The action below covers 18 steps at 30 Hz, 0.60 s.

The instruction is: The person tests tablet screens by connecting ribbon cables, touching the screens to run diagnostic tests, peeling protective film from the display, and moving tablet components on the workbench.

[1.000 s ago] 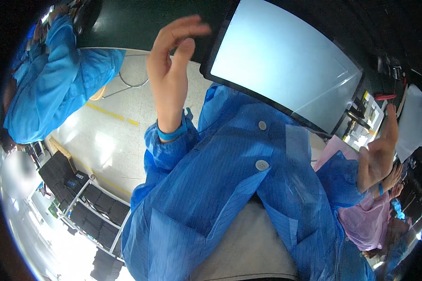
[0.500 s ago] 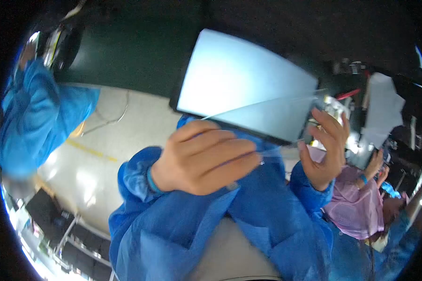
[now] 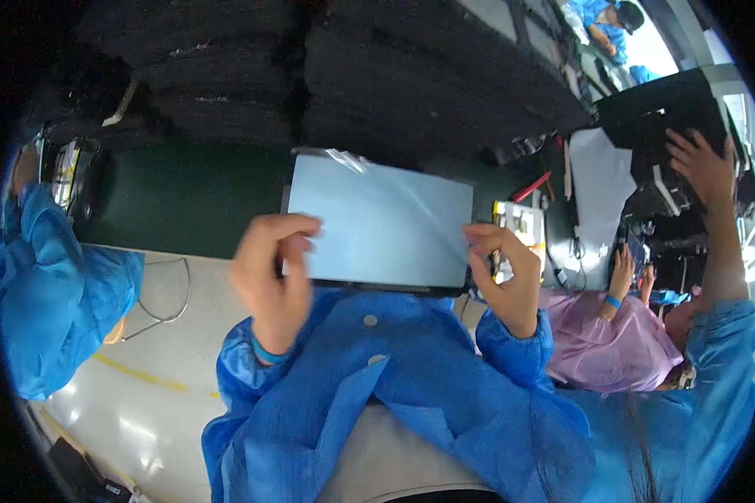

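A flat display panel with a pale lit face and dark border lies in front of my body. Clear film shows over it as glare past the top edge and a faint diagonal line across the face. At the panel's left edge, my left hand has curled fingers, slightly blurred, pinching at the film. My right hand is at the right edge, thumb and forefinger closed together on the film's side. The exact grip points are hard to make out against the bright face.
Dark stacked material fills the back of the green bench. To the right are a red tool, a yellow-edged white part and white sheets. Co-workers sit on both sides; one person's arm reaches in at right.
My left hand has moved left, off the panel's front, to its left edge. The panel now appears more level and lower in view. My right hand has shifted left, and my view has turned.
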Each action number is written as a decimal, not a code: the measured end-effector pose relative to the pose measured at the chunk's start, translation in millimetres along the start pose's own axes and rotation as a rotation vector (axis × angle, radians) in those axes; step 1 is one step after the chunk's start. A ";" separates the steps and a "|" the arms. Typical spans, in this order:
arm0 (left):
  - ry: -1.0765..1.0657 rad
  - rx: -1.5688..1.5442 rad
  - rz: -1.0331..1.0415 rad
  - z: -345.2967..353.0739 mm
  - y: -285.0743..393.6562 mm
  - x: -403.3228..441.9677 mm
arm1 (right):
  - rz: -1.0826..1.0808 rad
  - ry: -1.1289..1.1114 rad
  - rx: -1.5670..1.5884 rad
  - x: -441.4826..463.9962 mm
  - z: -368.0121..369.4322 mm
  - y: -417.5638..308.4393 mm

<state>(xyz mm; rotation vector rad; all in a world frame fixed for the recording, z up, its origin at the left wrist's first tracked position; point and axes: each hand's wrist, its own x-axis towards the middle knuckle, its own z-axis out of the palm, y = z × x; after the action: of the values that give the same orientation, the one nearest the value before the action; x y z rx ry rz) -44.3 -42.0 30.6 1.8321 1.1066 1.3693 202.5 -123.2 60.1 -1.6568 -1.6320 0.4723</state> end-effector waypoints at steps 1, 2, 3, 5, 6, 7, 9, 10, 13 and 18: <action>-0.164 -0.124 -0.033 1.6 8.2 -2.0 | 0.005 -0.033 0.057 -0.9 7.9 -8.4; -0.325 -0.244 -0.073 4.5 15.8 -2.9 | -0.009 -0.104 0.106 -1.6 18.1 -16.3; -0.383 -0.285 -0.072 12.4 17.7 -5.5 | -0.021 -0.178 0.162 -2.8 28.4 -23.7; -0.408 -0.302 -0.161 17.7 15.3 -11.7 | -0.111 -0.331 0.209 -4.6 43.2 -39.8; -0.373 -0.272 -0.234 13.0 13.1 -13.4 | -0.199 -0.401 0.198 -3.3 48.9 -47.2; -0.339 -0.414 -0.365 1.7 11.8 -12.4 | -0.199 -0.485 0.165 -5.3 49.2 -47.8; -0.230 -0.252 -0.268 -20.1 -13.4 -15.3 | -0.213 -0.586 0.257 -4.6 37.8 -48.8; -0.198 -0.214 -0.326 -34.3 -20.2 -14.0 | -0.218 -0.635 0.293 -7.9 32.7 -46.5; -0.110 -0.178 -0.410 -60.1 -30.5 -10.1 | -0.209 -0.682 0.469 -19.2 32.4 -38.2; -0.198 -0.292 -0.412 -52.6 -33.6 -3.7 | -0.175 -0.688 0.449 -28.6 24.4 -28.7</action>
<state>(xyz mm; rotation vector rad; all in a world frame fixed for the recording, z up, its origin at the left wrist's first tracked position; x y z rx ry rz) -104.1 -30.3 16.3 1.4002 1.0452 1.0230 162.0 -147.3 58.1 -1.0518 -1.9297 1.3145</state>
